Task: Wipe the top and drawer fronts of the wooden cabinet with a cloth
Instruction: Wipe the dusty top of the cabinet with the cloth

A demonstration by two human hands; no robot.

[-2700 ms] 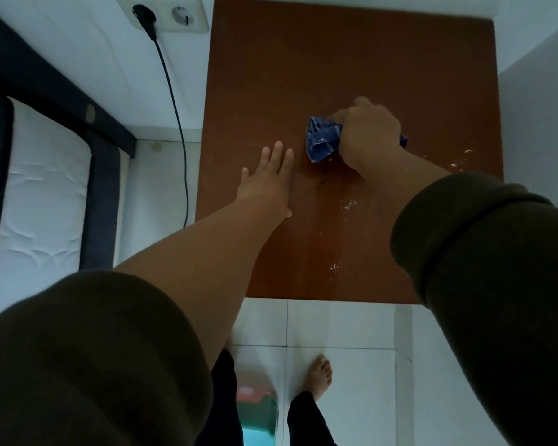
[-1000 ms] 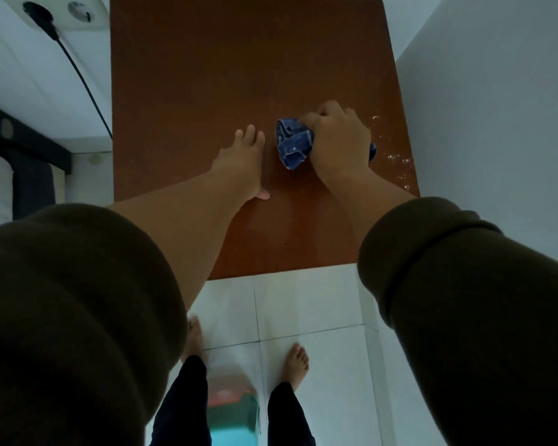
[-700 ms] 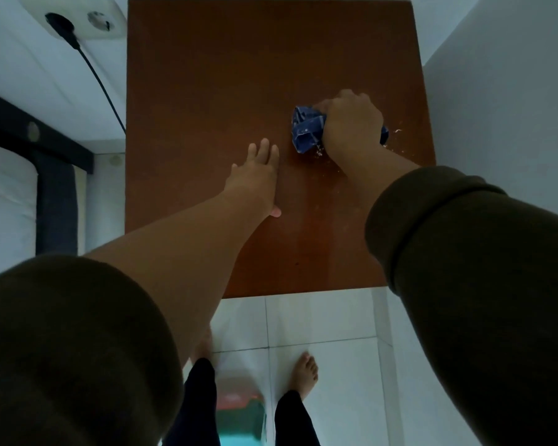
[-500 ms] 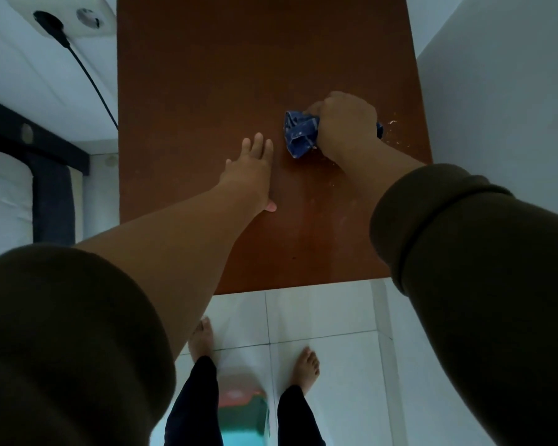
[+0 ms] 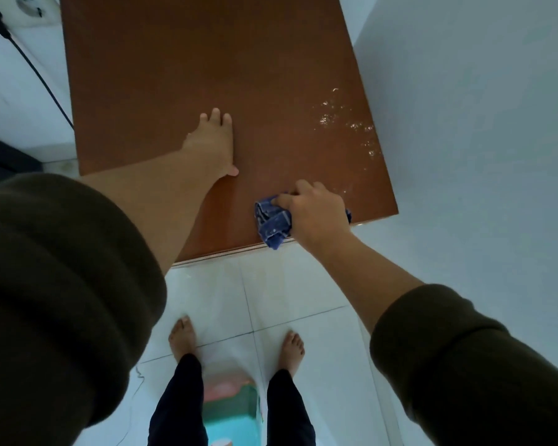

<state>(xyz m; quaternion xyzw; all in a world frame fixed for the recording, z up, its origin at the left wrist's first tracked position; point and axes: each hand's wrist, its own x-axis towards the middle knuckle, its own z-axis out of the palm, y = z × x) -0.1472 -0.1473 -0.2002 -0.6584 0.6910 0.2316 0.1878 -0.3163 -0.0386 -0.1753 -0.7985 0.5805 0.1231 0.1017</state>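
Head view: smooth reddish-brown cabinet top point(image 5: 207, 66), wet droplets point(image 5: 342, 120) at right. Right hand point(image 5: 316, 214) grips crumpled blue cloth point(image 5: 273, 222) at the near edge; left hand point(image 5: 215, 146) rests flat, fingers straight, nearby.

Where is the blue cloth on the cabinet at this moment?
In the head view, the blue cloth is bunched in the right hand at the cabinet top's near edge, toward its right corner, right of the flat left hand.

The flat wooden cabinet top point(image 5: 207, 66) is reddish brown, with pale wet specks point(image 5: 345, 123) at its right. The crumpled cloth point(image 5: 273, 222) is blue with lighter stripes; the sleeves point(image 5: 62, 284) are dark olive.
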